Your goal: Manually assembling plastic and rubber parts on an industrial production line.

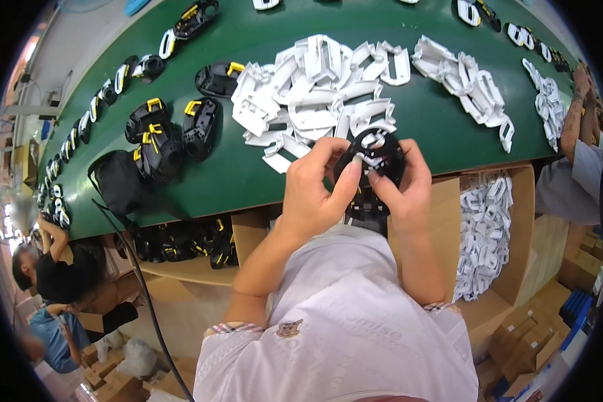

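Observation:
A rounded black plastic housing [390, 149] with a white piece set in it is held up at the table's front edge, close to my body. My left hand [313, 191] grips it from the left, its thumb pressed on the inner side. From the right, my right hand [411, 187] wraps around it, with the thumb also on the inner side. My fingers hide part of the housing. Just beyond it on the table lies a heap of white plastic frames [311, 100]. To the left rest several black housings with yellow clips [199, 127].
More white frames [465, 84] form a row at right on the green table [261, 27]. Below the edge stand a cardboard box [522, 221] of white parts and another of black parts [181, 241]. A black cable [144, 288] hangs at left. Co-workers [579, 147] sit on both sides.

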The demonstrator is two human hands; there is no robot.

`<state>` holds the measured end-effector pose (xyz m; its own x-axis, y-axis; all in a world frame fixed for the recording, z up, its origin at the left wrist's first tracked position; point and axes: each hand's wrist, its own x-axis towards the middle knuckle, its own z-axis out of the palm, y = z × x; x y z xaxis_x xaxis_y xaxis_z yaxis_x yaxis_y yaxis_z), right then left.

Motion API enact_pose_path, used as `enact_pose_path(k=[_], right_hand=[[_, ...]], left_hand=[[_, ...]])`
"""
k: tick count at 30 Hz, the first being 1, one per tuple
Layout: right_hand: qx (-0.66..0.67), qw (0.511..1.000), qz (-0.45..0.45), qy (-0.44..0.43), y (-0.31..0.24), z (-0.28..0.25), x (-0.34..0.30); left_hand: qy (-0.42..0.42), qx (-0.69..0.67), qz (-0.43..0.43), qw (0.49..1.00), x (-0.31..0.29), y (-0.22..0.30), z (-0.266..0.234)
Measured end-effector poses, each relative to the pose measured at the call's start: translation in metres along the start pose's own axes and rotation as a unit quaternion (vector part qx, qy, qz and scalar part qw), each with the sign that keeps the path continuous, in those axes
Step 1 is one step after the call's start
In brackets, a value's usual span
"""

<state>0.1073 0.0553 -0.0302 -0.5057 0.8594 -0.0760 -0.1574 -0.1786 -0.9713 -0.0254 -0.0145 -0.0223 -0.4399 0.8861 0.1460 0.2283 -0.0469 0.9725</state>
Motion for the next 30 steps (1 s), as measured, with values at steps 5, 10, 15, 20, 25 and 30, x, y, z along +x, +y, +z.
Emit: enact_pose_path(k=[5, 10, 15, 20, 25, 30], right_hand=[[-0.055, 0.995, 0.016, -0.085, -0.002, -0.020, 0.004], [-0.071, 0.990, -0.037, -0.117, -0.027, -0.020, 0.001], [-0.112, 0.992, -0.039, -0.044, -0.028, -0.047, -0.001], [-0.165, 0.984, -0.056, 0.022, -0.020, -0.067, -0.014], [-0.168, 0.984, -0.022, 0.046, -0.012, -0.071, -0.013], [-0.394, 0.912, -0.090, 0.067, -0.018, -0.090, 0.015]], left_hand=[[-0.200, 0.084, -0.012, 0.976, 0.034, 0.027, -0.028], [-0.264, 0.182, 0.152, 0.935, 0.106, 0.033, -0.055], [0.123, 0.496, 0.283, 0.812, 0.212, 0.000, -0.117], [0.025, 0.646, 0.121, 0.753, 0.239, -0.086, -0.140], [0.015, 0.556, 0.164, 0.815, 0.233, -0.122, -0.159], [-0.014, 0.291, 0.173, 0.941, 0.188, -0.038, -0.132]])
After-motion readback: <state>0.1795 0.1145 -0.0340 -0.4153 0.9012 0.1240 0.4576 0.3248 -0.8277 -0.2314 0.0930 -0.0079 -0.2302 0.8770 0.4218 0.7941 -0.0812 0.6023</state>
